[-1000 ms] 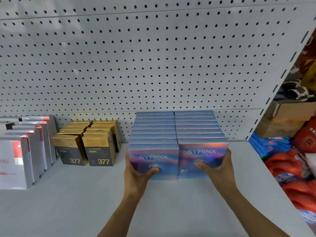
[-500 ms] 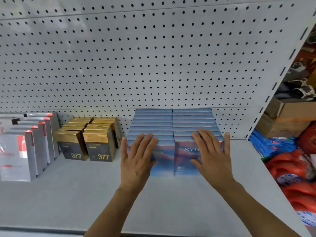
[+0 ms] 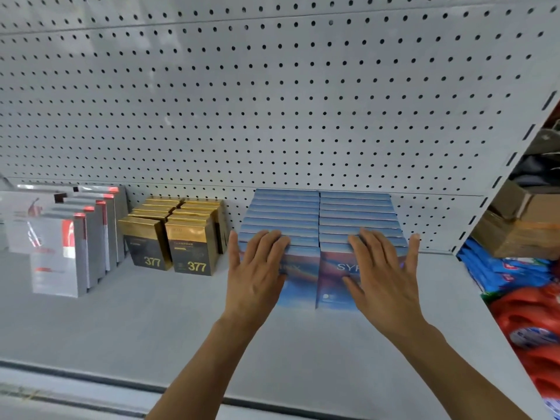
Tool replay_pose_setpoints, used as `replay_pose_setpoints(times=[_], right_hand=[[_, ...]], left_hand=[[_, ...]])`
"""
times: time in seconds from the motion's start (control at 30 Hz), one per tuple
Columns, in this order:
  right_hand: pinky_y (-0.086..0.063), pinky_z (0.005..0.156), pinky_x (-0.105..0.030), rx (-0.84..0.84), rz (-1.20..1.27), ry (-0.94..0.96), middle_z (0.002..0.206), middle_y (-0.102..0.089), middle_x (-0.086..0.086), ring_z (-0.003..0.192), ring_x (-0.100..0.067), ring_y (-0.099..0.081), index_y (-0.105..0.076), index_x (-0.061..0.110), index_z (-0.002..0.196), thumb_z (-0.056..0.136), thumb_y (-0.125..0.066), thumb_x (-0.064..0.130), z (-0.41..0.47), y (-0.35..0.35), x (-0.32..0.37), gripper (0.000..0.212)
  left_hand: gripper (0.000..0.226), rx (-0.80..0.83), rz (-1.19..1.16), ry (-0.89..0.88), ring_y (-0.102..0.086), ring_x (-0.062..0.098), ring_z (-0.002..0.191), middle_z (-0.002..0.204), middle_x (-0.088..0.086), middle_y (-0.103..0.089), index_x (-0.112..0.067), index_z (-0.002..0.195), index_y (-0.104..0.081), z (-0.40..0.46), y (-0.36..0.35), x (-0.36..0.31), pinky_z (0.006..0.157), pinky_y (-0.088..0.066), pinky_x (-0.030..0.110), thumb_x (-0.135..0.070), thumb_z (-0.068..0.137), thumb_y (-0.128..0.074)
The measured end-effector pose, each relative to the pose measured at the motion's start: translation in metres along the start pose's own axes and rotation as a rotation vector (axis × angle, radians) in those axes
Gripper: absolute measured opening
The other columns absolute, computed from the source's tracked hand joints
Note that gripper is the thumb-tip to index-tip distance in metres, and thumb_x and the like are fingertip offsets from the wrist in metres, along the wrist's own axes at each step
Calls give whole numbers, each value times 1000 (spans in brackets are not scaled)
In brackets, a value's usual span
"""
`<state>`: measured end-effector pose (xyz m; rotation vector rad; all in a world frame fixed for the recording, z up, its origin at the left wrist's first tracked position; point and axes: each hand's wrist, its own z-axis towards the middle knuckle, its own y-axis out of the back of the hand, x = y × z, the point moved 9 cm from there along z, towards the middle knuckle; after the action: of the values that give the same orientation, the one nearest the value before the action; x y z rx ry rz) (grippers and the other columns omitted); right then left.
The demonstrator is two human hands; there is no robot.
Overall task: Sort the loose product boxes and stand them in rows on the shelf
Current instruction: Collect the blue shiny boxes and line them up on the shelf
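Note:
Two rows of blue SYRINX boxes (image 3: 321, 213) stand side by side on the grey shelf (image 3: 151, 322), running back to the pegboard. My left hand (image 3: 254, 274) lies flat against the front box of the left row, its fingertips over the top edges. My right hand (image 3: 381, 277) lies flat against the front box of the right row in the same way, covering part of the lettering. Both hands have straight, spread fingers. To the left stand two rows of black and gold 377 boxes (image 3: 175, 234) and rows of grey and red boxes (image 3: 69, 237).
A perforated white back panel (image 3: 272, 101) rises behind the rows. Past the shelf's right upright lie cardboard cartons (image 3: 521, 222), blue packs (image 3: 509, 271) and red bottles (image 3: 533, 322). Bare shelf shows in front of the rows, down to the front edge (image 3: 121, 386).
A second ago both hands gripped the front blue boxes from below with thumbs on the faces. They have since opened and now lie flat on the fronts of the two rows.

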<state>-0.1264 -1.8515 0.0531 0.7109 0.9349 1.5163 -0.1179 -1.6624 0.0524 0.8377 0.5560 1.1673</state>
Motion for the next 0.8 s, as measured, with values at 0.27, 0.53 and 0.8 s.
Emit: replay_pose_setpoints(times=[0.27, 0.53, 0.8], right_hand=[[-12, 112, -64, -38, 111, -3, 135, -53, -8, 128, -27, -47, -52, 14, 129, 92, -25, 62, 1, 10, 23, 65], [-13, 112, -64, -175, 153, -52, 139, -51, -8, 131, -27, -45, -55, 13, 126, 91, -41, 53, 27, 23, 84, 55], [-14, 110, -66, -95, 23, -57, 137, -54, -9, 130, -28, -47, -61, 15, 121, 87, -42, 57, 41, -4, 162, 57]], left_hand=[[72, -2, -67, -33, -45, 25, 134, 138, 4, -53, -20, 130, -48, 3, 1, 7, 111, -23, 65, -38, 69, -82], [64, -8, -203, -142, -37, 20, 139, 142, 0, -50, -20, 135, -51, 4, 14, 44, 112, -19, 64, -47, 78, -59], [74, 51, -282, -160, -32, 17, 142, 143, -2, -46, -21, 139, -47, -17, 4, 128, 115, -21, 58, -52, 75, -69]])
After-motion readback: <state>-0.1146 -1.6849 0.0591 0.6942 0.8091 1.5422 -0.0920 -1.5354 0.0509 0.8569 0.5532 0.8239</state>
